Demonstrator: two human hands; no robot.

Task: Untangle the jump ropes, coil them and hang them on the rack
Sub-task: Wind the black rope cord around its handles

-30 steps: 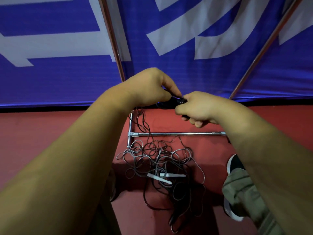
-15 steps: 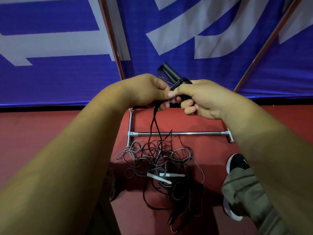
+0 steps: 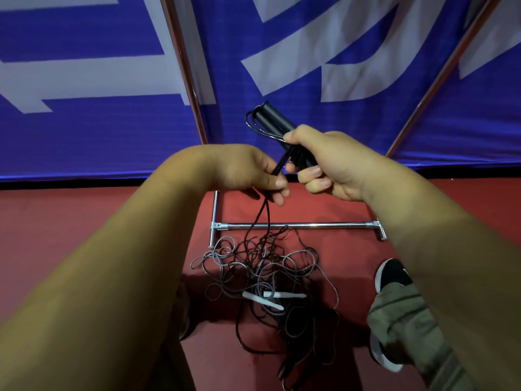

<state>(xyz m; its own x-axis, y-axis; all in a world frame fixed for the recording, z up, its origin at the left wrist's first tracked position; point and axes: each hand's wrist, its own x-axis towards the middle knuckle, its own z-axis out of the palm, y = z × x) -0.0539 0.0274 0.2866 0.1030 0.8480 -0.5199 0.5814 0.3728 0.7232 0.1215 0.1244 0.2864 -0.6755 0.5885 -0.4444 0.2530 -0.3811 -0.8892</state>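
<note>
At frame centre the right hand (image 3: 332, 165) grips two black handles (image 3: 275, 117) w/ cord loops, fingers curled round them. The left hand (image 3: 248, 173), just beside it, pinches the black cord (image 3: 262, 213) that drops to the tangled rope pile (image 3: 239, 266) on the red floor (image 3: 56, 235), lower centre (two white handles (image 3: 262, 299) lie in it). The chrome rack base (image 3: 310, 226) lies btwn hands and pile. The blue banner (image 3: 282, 38) behind carries big white strokes, cropped, unreadable. Bare floor at left; black shoe (image 3: 392, 273) at right.

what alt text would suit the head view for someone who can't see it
A right-hand grip holds black jump-rope handles while the left-hand grip pinches their cords, which drop to a tangled rope pile on the red floor beside a chrome rack base.
</note>
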